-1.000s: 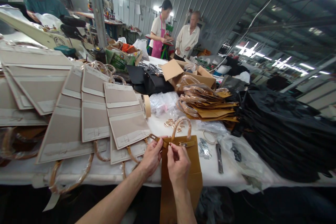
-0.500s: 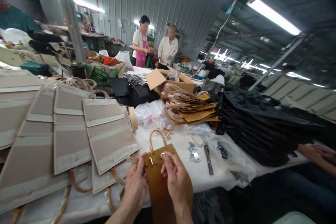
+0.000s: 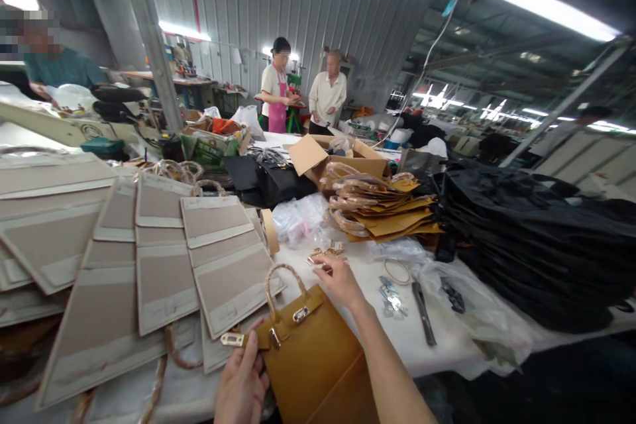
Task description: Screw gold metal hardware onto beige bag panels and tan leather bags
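Observation:
A mustard-brown handbag panel (image 3: 318,358) lies in front of me, tilted, with a plastic-wrapped handle (image 3: 285,269) standing at its top. Two shiny metal fittings sit near the handle's ends. My left hand (image 3: 243,377) grips the panel's side strap between thumb and fingers; a metal plate (image 3: 232,340) shows at the strap's end. Beyond the handle, my right hand (image 3: 340,278) reaches over the small pile of gold metal fittings (image 3: 338,250). Its thumb and forefinger pinch a gold fitting (image 3: 311,260), partly hidden by the fingers.
Beige-lined bag panels (image 3: 166,278) overlap on the left. Mustard panels (image 3: 392,218) and a tall black stack (image 3: 536,245) stand at the back and right. Silver plates (image 3: 392,298), a dark-handled tool (image 3: 423,315) and a tape ring (image 3: 397,271) lie right. Co-workers (image 3: 328,96) stand farther back.
My right hand has left the fitting on the panel and moved up to the gold pile. My left hand, still on the strap, has shifted slightly down and left. The view has turned left.

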Available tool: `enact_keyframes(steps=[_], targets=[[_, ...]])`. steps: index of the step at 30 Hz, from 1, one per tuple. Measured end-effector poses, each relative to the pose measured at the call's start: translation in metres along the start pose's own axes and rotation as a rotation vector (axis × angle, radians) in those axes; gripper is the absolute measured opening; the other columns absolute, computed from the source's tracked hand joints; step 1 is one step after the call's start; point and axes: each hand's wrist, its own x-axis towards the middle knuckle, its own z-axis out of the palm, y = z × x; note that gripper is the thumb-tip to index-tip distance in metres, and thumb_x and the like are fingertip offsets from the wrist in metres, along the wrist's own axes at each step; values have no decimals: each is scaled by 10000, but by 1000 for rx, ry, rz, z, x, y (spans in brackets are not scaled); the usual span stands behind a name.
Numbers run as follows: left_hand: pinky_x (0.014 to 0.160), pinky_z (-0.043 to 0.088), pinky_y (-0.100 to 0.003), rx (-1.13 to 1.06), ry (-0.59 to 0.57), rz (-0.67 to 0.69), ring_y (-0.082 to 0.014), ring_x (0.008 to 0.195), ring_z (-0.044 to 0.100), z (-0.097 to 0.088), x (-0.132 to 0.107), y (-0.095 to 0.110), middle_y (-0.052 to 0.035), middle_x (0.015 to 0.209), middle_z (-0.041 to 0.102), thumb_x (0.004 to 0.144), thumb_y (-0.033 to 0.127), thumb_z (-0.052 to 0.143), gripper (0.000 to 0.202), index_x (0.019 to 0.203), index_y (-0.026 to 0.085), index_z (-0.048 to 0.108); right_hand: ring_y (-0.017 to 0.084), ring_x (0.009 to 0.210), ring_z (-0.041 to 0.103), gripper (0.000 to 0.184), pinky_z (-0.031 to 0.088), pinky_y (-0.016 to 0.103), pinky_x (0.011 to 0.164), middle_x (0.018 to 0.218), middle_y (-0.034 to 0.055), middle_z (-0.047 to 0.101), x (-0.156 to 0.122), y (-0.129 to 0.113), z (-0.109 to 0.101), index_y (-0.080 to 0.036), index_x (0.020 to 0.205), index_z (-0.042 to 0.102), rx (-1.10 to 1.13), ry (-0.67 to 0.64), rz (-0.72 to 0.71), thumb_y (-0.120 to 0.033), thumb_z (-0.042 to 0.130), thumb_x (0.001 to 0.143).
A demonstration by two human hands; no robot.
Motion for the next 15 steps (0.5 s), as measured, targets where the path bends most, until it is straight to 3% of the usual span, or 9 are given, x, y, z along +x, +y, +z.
enact_keyframes(steps=[4, 6, 9, 11, 15], targets=[[853, 667, -411, -14, -3, -12, -330, 1163, 730, -7, 12, -4, -147, 1281, 751, 820, 302, 816, 513, 1301, 218, 659, 256, 1026, 702, 260, 511, 355, 950, 1118, 100, 773, 21, -7, 28, -226, 1082, 779, -297, -6, -3, -190, 800, 825], [859, 663, -420, -7, -5, -25, -339, 1171, 726, -6, 11, -3, -149, 1281, 751, 796, 312, 832, 555, 1313, 219, 649, 262, 1002, 700, 196, 505, 348, 928, 1046, 103, 775, 24, -7, 34, -212, 1004, 777, -346, -3, 46, -187, 822, 814], [888, 650, -411, 50, -34, -1, -326, 1186, 719, 2, -1, 2, -134, 1284, 750, 797, 336, 839, 587, 1333, 233, 621, 243, 918, 695, 75, 499, 337, 894, 946, 88, 770, 23, -7, 36, -202, 900, 762, -309, 2, 78, -149, 761, 847], [927, 631, -402, 126, -76, 39, -306, 1204, 710, 8, -9, 7, -115, 1300, 743, 815, 370, 832, 597, 1350, 253, 596, 243, 939, 693, 108, 492, 345, 930, 940, 90, 768, 20, -8, 34, -197, 891, 760, -260, 21, 101, -108, 719, 845], [1024, 576, -437, 438, -155, 181, -319, 1233, 681, 13, -9, 20, -113, 1323, 727, 806, 432, 834, 623, 1354, 243, 605, 211, 874, 714, 197, 541, 342, 914, 957, 72, 768, 9, -8, 18, -198, 1071, 756, -107, 84, 168, -182, 614, 936]])
